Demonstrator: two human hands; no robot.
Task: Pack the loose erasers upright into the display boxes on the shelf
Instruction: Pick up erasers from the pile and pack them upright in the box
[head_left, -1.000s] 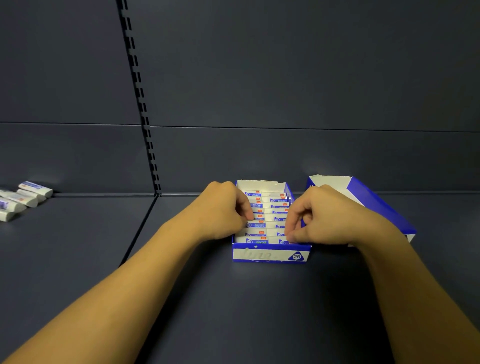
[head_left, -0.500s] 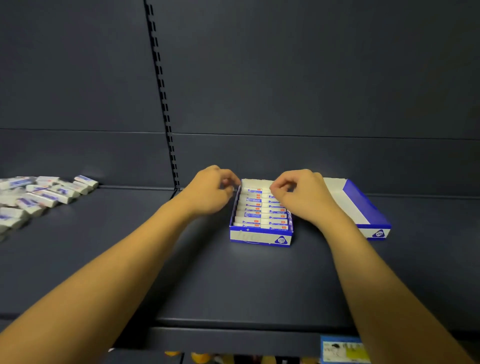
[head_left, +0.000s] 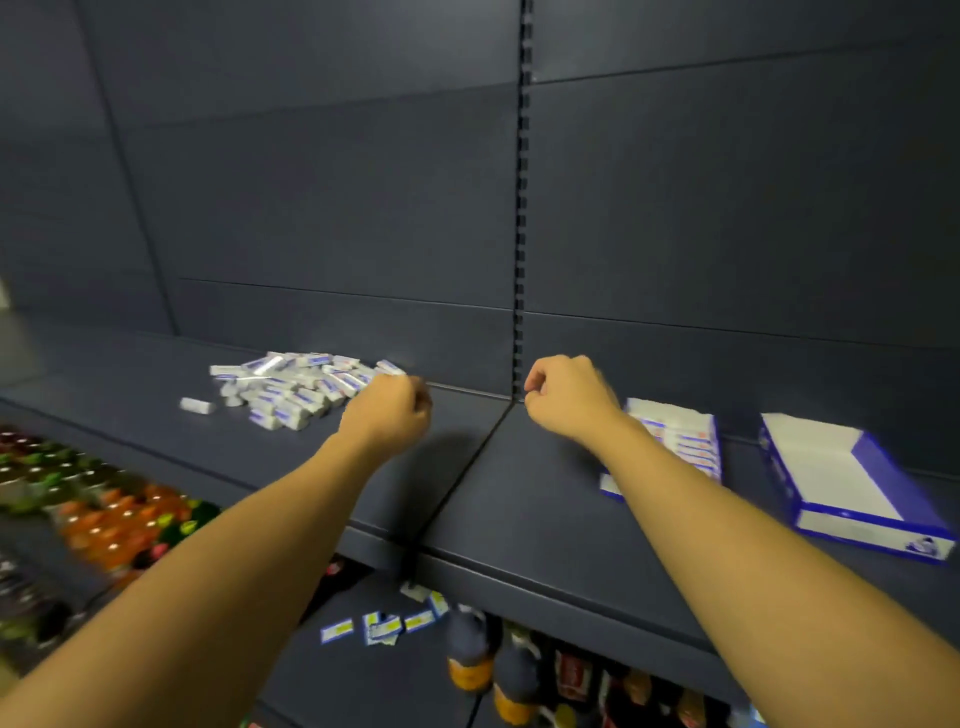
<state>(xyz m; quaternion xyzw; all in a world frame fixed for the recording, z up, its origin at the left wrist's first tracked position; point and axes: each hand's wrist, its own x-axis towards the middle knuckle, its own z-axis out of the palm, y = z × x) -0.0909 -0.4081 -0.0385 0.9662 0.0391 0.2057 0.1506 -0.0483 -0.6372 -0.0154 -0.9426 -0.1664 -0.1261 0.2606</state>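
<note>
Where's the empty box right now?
In the head view, the empty box sits at the far right of the shelf, just right of the filled box.

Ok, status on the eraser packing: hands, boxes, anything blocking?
Left hand at the loose eraser pile, right hand mid-shelf, grips unclear. Filled box behind right forearm; empty box far right. Nothing blocking.

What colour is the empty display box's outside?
Blue outside, white inside; empty display box, head view.
</note>
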